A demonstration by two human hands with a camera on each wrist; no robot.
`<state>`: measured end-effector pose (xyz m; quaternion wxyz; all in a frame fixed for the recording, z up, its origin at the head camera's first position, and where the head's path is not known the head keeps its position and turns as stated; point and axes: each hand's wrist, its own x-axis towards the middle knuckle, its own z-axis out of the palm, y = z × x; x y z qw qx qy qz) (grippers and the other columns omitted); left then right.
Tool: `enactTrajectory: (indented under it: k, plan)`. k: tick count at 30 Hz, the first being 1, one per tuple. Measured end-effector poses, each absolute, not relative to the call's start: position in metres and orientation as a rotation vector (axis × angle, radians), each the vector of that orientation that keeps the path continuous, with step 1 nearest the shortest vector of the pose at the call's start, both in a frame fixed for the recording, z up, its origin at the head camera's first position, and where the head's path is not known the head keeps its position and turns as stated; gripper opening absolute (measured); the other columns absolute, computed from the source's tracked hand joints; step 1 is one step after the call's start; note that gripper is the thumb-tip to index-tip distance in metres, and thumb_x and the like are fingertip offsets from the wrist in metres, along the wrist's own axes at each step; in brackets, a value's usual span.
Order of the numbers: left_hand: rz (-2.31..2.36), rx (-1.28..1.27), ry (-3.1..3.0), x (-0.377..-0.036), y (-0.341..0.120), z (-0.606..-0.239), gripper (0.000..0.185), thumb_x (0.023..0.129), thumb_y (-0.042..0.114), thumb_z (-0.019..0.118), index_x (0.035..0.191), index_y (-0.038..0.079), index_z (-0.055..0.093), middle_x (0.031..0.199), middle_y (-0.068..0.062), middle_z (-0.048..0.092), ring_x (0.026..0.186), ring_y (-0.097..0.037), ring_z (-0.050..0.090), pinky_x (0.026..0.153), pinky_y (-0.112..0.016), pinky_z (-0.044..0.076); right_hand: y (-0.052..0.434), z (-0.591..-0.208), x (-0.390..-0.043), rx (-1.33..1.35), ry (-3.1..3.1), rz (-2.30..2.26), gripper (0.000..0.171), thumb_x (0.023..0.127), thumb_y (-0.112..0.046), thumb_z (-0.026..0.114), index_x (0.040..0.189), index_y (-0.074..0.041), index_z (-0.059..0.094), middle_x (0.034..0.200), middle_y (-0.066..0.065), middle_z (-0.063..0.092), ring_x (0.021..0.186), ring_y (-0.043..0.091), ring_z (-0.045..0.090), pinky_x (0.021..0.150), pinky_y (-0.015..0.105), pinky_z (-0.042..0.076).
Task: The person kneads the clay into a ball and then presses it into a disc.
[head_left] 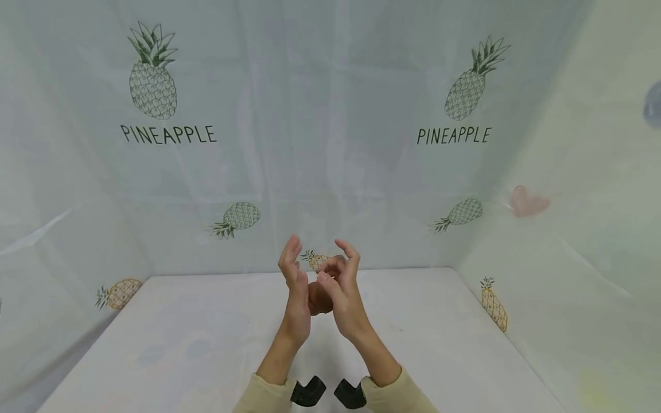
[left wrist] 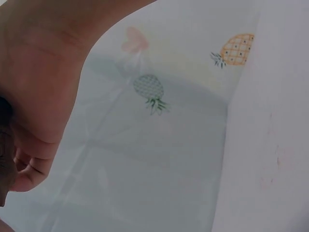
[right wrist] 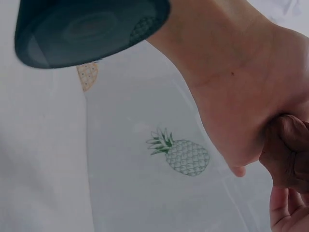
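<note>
A brown, rounded lump with folds in its surface point(head_left: 320, 297) is held up between my two hands, above the white table. My left hand point(head_left: 296, 301) stands upright on its left side, fingers pointing up and bent, the palm side against it. On the other side, my right hand point(head_left: 347, 295) has its thumb over the upper edge and its fingers bent inward. In the right wrist view the lump point(right wrist: 288, 152) sits against the palm, with fingertips point(right wrist: 285, 208) below it. Only a dark sliver of it point(left wrist: 5, 166) shows in the left wrist view. What kind of thing it is, I cannot tell.
Below the hands lies a white tabletop point(head_left: 206, 321). A pale curtain with printed pineapples point(head_left: 310, 160) hangs behind it and along both sides. Black wrist mounts point(head_left: 308, 392) sit near both cuffs, and a dark rounded piece point(right wrist: 91, 34) fills the right wrist view's upper left.
</note>
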<state>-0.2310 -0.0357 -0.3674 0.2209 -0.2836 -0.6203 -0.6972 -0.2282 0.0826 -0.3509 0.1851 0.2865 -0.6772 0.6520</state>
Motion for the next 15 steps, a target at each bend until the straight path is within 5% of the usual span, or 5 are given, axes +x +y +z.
enactTrajectory:
  k: [5, 9, 10, 13, 15]
  plan:
    - [-1.950, -0.787, -1.706, -0.232, -0.039, -0.372, 0.057, 0.113, 0.038, 0.016, 0.169, 0.032, 0.004, 0.174, 0.006, 0.000, 0.159, -0.018, -0.003, 0.122, -0.069, 0.001, 0.081, -0.353, -0.227, 0.862, -1.904, 1.871, 0.075, 0.105, -0.025, 0.049, 0.167, -0.025, 0.007, 0.155, 0.017, 0.040, 0.134, 0.041, 0.050, 0.113, 0.039, 0.040]
    - [-1.972, -0.795, -1.717, -0.229, -0.043, -0.371, 0.059, 0.113, 0.037, 0.015, 0.170, 0.035, 0.001, 0.175, 0.008, -0.002, 0.158, -0.008, -0.002, 0.121, -0.070, -0.004, 0.081, -0.355, -0.227, 0.923, -1.847, 1.946, 0.081, 0.106, -0.027, 0.042, 0.170, -0.032, -0.008, 0.174, 0.004, 0.014, 0.156, 0.038, 0.029, 0.126, 0.055, 0.025]
    - [-1.980, -0.819, -1.722, -0.228, -0.044, -0.371, 0.059, 0.113, 0.038, 0.013, 0.170, 0.035, -0.002, 0.174, 0.002, 0.013, 0.154, -0.002, 0.013, 0.121, -0.068, 0.008, 0.081, -0.356, -0.227, 0.950, -1.826, 1.956, 0.077, 0.109, -0.029, 0.037, 0.170, -0.033, -0.011, 0.177, 0.002, 0.007, 0.160, 0.036, 0.021, 0.127, 0.059, 0.018]
    - [-2.027, -0.902, -1.701, -0.223, -0.045, -0.366, 0.059, 0.114, 0.038, 0.008, 0.170, 0.036, -0.011, 0.165, -0.009, 0.033, 0.112, 0.007, 0.059, 0.122, -0.059, 0.019, 0.083, -0.356, -0.227, 1.032, -1.764, 1.948, 0.066, 0.114, -0.038, 0.018, 0.169, -0.033, -0.018, 0.178, -0.005, -0.010, 0.165, 0.030, 0.000, 0.128, 0.064, -0.002]
    - [-2.075, -0.987, -1.675, -0.220, -0.045, -0.362, 0.058, 0.114, 0.040, 0.002, 0.168, 0.038, -0.017, 0.113, -0.020, 0.070, 0.072, 0.001, 0.065, 0.098, -0.042, 0.049, 0.085, -0.355, -0.228, 1.068, -1.747, 1.916, 0.063, 0.114, -0.048, 0.008, 0.168, -0.032, -0.021, 0.177, -0.009, -0.017, 0.165, 0.025, -0.010, 0.126, 0.065, -0.010]
